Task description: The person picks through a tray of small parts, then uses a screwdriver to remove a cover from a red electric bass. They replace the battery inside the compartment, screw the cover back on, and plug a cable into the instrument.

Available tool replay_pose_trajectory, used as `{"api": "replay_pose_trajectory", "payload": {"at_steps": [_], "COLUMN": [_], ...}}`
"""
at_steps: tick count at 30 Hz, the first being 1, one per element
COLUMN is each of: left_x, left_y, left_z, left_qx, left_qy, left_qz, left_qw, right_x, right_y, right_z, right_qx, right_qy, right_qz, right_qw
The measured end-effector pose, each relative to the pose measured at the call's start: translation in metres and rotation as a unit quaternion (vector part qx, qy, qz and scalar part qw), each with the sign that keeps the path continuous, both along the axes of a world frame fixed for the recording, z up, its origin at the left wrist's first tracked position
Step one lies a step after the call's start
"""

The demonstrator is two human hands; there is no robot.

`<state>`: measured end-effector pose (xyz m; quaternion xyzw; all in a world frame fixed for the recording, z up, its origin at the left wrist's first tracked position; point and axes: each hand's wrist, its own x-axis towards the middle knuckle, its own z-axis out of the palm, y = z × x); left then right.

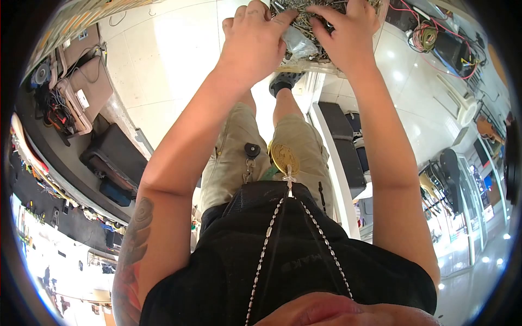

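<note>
At the top of the view, a box (pixel 321 66) holds a heap of small metal screws or similar hardware (pixel 310 33). A crumpled clear plastic bag (pixel 299 43) lies on the heap, near its front left. My left hand (pixel 253 39) is over the box's left side, index finger stretched onto the metal pieces and thumb beside the bag. Its other fingers are bent and partly hidden. From the right, my right hand (pixel 350 33) reaches over the heap, with thumb and index finger apart and touching the pieces. I see nothing held in either hand.
Black cases (pixel 342 146) stand to the right of my legs. Coiled cables (pixel 424 38) lie at the upper right, near a white chair-like object (pixel 459 100). On the left are a brown toolbox-like case (pixel 89 87) and a dark padded block (pixel 117 157).
</note>
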<state>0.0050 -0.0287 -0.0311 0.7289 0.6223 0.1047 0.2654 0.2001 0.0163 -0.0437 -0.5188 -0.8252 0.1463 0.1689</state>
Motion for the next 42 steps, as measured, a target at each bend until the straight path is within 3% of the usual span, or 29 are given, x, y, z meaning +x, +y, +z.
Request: {"api": "replay_pose_trajectory", "payload": {"at_steps": [4,6,10,18,23,30,35,42], "left_x": [0.003,0.002,0.003,0.013,0.010,0.003,0.004,0.009], "left_y": [-0.013,-0.016,-0.008,0.009,-0.007,-0.032,-0.020,-0.009], "left_z": [-0.016,-0.017,-0.008,-0.001,-0.015,-0.024,-0.025,-0.017], "left_qx": [0.072,-0.001,0.008,0.000,0.003,-0.002,-0.002,0.040], "left_qy": [0.008,-0.007,-0.033,0.040,-0.014,-0.033,-0.049,0.021], "left_qz": [0.016,-0.019,-0.012,0.000,0.007,-0.064,-0.039,-0.018], "left_qw": [0.997,1.000,0.999,0.999,1.000,0.997,0.998,0.999], "right_x": [0.001,-0.001,0.002,0.005,0.005,0.010,0.004,0.014], "right_y": [-0.007,-0.011,-0.012,-0.008,-0.008,-0.013,-0.015,-0.016], "right_z": [0.001,0.004,0.002,-0.003,-0.001,0.003,0.006,0.005], "right_qx": [-0.022,-0.027,-0.029,-0.040,-0.066,-0.073,-0.067,-0.089], "right_qy": [-0.029,-0.046,-0.048,-0.047,-0.048,-0.038,-0.082,-0.035], "right_qz": [-0.029,-0.048,-0.081,-0.076,-0.084,-0.036,-0.030,0.002], "right_qw": [0.999,0.997,0.995,0.995,0.993,0.996,0.994,0.995]}}
